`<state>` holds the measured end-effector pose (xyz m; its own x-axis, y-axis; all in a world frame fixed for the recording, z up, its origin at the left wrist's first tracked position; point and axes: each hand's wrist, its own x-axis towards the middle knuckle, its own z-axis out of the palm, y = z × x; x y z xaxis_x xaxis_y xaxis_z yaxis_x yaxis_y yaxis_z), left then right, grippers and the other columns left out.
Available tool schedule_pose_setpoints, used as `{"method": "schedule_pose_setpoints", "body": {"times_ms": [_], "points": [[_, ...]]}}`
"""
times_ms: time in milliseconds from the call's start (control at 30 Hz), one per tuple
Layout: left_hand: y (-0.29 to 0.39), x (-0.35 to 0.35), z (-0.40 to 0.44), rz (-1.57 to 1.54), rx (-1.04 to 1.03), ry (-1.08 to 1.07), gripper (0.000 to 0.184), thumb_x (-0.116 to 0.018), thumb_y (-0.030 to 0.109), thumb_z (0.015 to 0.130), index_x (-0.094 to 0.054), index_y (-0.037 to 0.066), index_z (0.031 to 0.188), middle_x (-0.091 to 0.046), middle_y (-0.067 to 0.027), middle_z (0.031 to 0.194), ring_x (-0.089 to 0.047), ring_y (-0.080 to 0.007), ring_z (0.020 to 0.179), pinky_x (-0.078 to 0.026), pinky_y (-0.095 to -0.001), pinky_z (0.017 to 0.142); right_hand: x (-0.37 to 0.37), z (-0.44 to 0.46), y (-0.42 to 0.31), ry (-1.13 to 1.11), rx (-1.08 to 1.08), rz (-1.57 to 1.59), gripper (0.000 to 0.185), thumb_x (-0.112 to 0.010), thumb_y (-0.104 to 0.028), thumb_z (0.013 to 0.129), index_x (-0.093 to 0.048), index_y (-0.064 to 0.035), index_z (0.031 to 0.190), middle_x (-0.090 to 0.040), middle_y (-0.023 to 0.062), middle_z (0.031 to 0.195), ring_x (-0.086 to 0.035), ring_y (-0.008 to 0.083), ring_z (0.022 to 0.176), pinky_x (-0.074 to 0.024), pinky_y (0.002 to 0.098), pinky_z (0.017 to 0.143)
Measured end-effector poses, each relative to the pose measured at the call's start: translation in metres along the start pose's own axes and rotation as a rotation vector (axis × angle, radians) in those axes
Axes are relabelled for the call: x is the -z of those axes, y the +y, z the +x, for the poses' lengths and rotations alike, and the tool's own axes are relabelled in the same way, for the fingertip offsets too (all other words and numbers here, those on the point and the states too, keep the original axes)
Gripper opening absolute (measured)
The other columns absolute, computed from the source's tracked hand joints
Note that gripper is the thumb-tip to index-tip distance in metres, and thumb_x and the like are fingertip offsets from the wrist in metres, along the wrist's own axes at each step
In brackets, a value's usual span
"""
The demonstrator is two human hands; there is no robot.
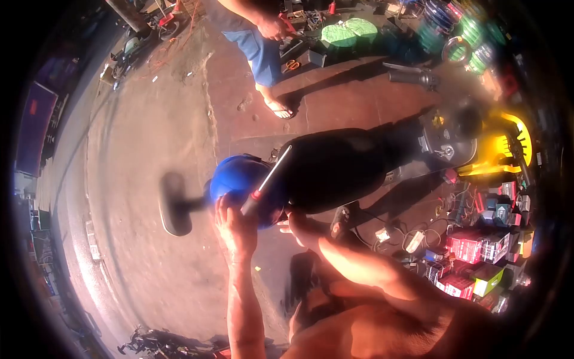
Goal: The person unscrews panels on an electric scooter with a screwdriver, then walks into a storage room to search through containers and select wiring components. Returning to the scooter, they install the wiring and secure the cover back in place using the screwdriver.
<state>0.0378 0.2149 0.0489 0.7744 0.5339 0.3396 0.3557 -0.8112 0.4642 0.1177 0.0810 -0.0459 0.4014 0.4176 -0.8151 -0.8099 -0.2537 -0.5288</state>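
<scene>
While the left hand [236,232] grips the screwdriver [274,174] by its handle, its outer fingers appear to rest on the near side of the blue cover [235,173]. The step in hand appears to be two-handed work on this cover, with the tool carried in the same grip. For good control, hold the handle firmly between thumb and fingers, and let only the free fingers bear on the cover. Keep the bare shaft raised from the cover and the black seat [335,164], as a loose tip could scratch either surface. Apply light, even pressure from both sides; a hard pull on one edge could stress the cover. If the tool hinders the grip, set it down within reach.

The cover lies directly beyond the fingers of the left hand, at the end of the seat. The screwdriver is tilted, its shaft extending from the left hand away from the person and to the right, towards the seat's edge. The right hand [306,232] is near the lower right edge of the cover, with fingers partly extended and no tool visible in them. Whether they grasp the edge or only touch it cannot be told. Another person's hand [272,29] is well apart, beyond the seat.
</scene>
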Motion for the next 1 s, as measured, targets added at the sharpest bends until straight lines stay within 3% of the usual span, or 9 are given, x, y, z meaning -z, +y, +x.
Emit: {"method": "schedule_pose_setpoints", "body": {"times_ms": [133, 233, 433, 533, 667, 800, 833, 933, 1000], "points": [[-0.009, 0.006, 0.0, -0.082, 0.096, -0.07, 0.045, -0.073, 0.004, 0.066, -0.059, 0.0, 0.108, -0.055, -0.0194, 0.132, -0.049, -0.0404, 0.124, -0.04, -0.0489, 0.104, -0.002, -0.009, -0.003, -0.291, -0.093, -0.03, 0.043, -0.029, -0.032, 0.105, -0.045, -0.0094, 0.137, -0.054, 0.0117, 0.134, -0.056, 0.031, 0.118, -0.0489, 0.047, 0.096], [-0.009, 0.013, 0.014, -0.026, -0.009, -0.019, 0.039, -0.064, 0.002, 0.07, -0.062, 0.003, 0.108, -0.063, -0.0148, 0.103, -0.059, -0.0361, 0.101, -0.044, -0.0469, 0.091, -0.034, 0.007, 0.043, -0.453, -0.37, 0.135, 0.045, -0.029, -0.037, 0.105, -0.042, -0.0088, 0.138, -0.053, 0.0164, 0.136, -0.058, 0.03, 0.115, -0.0481, 0.0459, 0.095], [-0.062, 0.02, -0.015, 0.141, -0.011, -0.143, 0.026, -0.066, 0.006, 0.077, -0.06, 0.001, 0.102, -0.059, -0.015, 0.116, -0.055, -0.0365, 0.11, -0.045, -0.0491, 0.091, -0.064, 0.021, 0.046, -0.41, -0.103, -0.486, 0.049, -0.044, -0.046, 0.101, -0.063, -0.0039, 0.118, -0.061, 0.0078, 0.085, -0.061, 0.0186, 0.086, -0.0489, 0.0341, 0.058], [-0.072, 0.022, -0.025, 0.178, -0.004, -0.169, 0.029, -0.066, 0.006, 0.078, -0.059, 0.0, 0.105, -0.057, -0.0166, 0.121, -0.054, -0.0368, 0.115, -0.045, -0.0476, 0.095, -0.039, 0.029, 0.052, -0.464, 0.255, -0.93, 0.047, -0.05, -0.039, 0.096, -0.067, 0.0043, 0.104, -0.068, 0.0229, 0.103, -0.066, 0.0317, 0.102, -0.0483, 0.0436, 0.087], [-0.078, 0.018, -0.021, -0.046, 0.192, -0.133, 0.04, -0.066, 0.004, 0.076, -0.059, 0.0, 0.115, -0.058, -0.0163, 0.12, -0.056, -0.0366, 0.113, -0.045, -0.0444, 0.095, 0.064, 0.022, 0.06, -0.347, 0.321, -0.831, 0.042, -0.051, -0.039, 0.096, -0.065, -0.0034, 0.112, -0.067, 0.0175, 0.109, -0.063, 0.0286, 0.109, -0.0467, 0.0422, 0.093], [-0.098, 0.021, -0.014, -0.098, 0.203, -0.154, 0.047, -0.071, 0.002, 0.07, -0.058, -0.002, 0.115, -0.059, -0.0146, 0.106, -0.057, -0.0312, 0.097, -0.046, -0.0426, 0.088, 0.214, -0.036, 0.065, 0.183, 0.29, -0.879, 0.035, -0.054, -0.033, 0.094, -0.066, -0.0039, 0.108, -0.07, 0.0134, 0.097, -0.067, 0.0296, 0.096, -0.0486, 0.0388, 0.087], [-0.104, 0.025, -0.013, -0.137, 0.26, -0.167, 0.044, -0.074, 0.008, 0.073, -0.058, -0.002, 0.113, -0.059, -0.013, 0.1, -0.057, -0.0276, 0.091, -0.047, -0.0418, 0.084, 0.268, -0.028, 0.116, 0.247, 0.397, -0.459, 0.036, -0.054, -0.035, 0.093, -0.066, -0.0044, 0.108, -0.07, 0.0144, 0.096, -0.067, 0.0308, 0.094, -0.0493, 0.0395, 0.085], [-0.103, 0.028, -0.002, -0.164, 0.336, -0.062, 0.042, -0.077, 0.011, 0.078, -0.059, -0.003, 0.114, -0.062, -0.0131, 0.102, -0.062, -0.0268, 0.093, -0.051, -0.0392, 0.081, 0.38, -0.057, 0.208, 0.776, 0.197, -1.148, 0.029, -0.056, -0.03, 0.089, -0.071, -0.0053, 0.095, -0.07, 0.0172, 0.097, -0.067, 0.0351, 0.09, -0.053, 0.043, 0.077], [-0.11, 0.024, 0.003, -0.201, 0.255, -0.032, 0.041, -0.077, 0.013, 0.08, -0.059, -0.004, 0.113, -0.062, -0.0137, 0.104, -0.062, -0.0251, 0.089, -0.052, -0.0388, 0.079, 0.396, -0.11, 0.25, 1.091, 0.171, -0.857, 0.022, -0.055, -0.021, 0.087, -0.071, -0.0048, 0.086, -0.069, 0.0156, 0.084, -0.069, 0.03, 0.079, -0.0545, 0.0424, 0.068]]}}
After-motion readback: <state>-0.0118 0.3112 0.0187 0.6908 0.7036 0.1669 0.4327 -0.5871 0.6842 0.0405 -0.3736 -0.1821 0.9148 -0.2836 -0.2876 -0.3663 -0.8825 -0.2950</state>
